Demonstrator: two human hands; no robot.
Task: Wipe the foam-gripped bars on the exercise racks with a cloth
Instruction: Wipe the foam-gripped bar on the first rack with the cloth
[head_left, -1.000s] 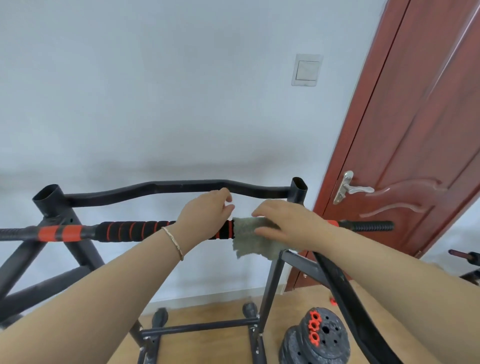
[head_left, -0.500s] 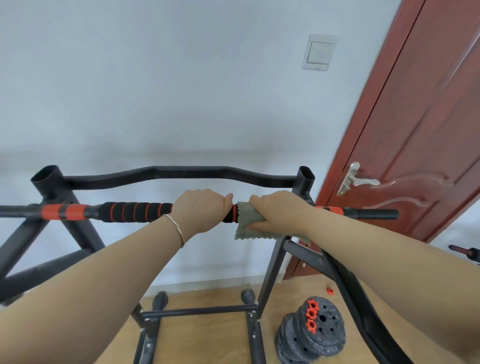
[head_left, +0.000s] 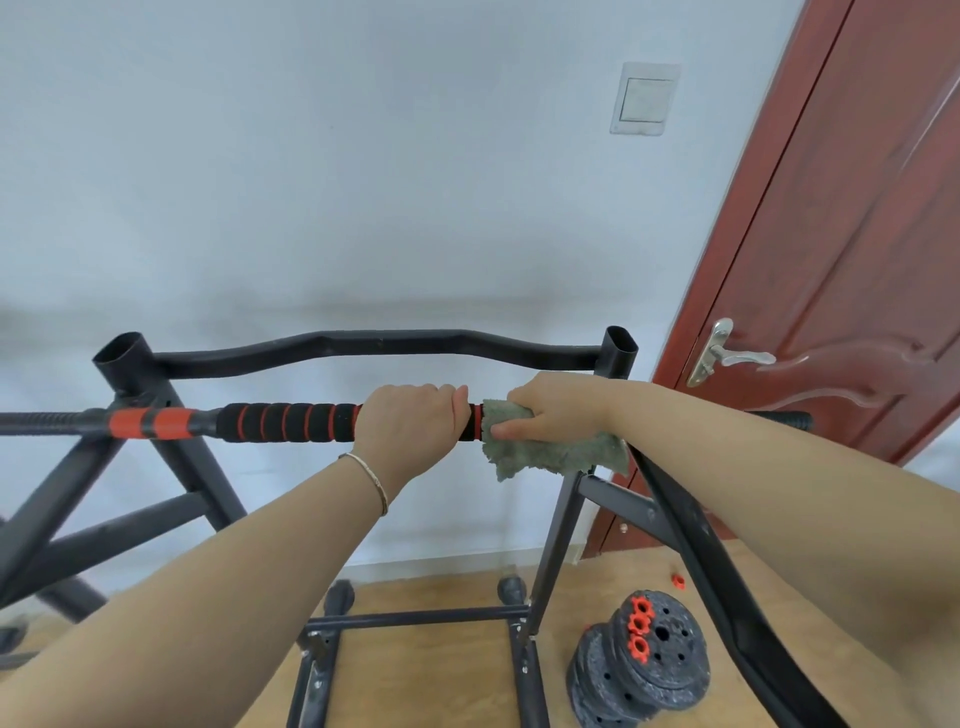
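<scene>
Left hand (head_left: 410, 418): clenched over the foam-gripped bar (head_left: 291, 422), with the fingers curled round it. The bar is carried across the black rack (head_left: 363, 349), just below the rack's wavy top rail. Its long axis is level and runs left to right, one end pointing past the rack's left upright and the other toward the door (head_left: 857, 260). Bare black-and-orange foam is exposed left of this hand.

Right hand (head_left: 558, 410): set just beside the left, grasping the grey-green cloth (head_left: 550, 454) against the bar, with loose cloth hanging below.

Judged: the wipe must be run along the axis. Leftward travel is blocked by the left hand, and the right hand is nearer the rack's right upright.
</scene>
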